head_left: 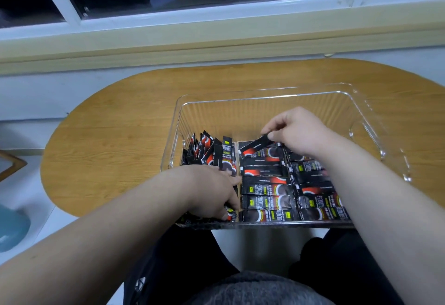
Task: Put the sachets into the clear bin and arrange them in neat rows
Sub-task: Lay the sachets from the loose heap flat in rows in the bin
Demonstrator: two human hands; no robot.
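My right hand point(298, 131) pinches a sachet point(255, 146) by its end; light, floppy, slick. Left hand point(216, 191) fingers curl on sachets beneath.

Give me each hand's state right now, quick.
Left hand: fingers buried among the sachets in the clear bin; grip cannot be told.
Right hand: closed, pinching one black-and-red sachet by its end.
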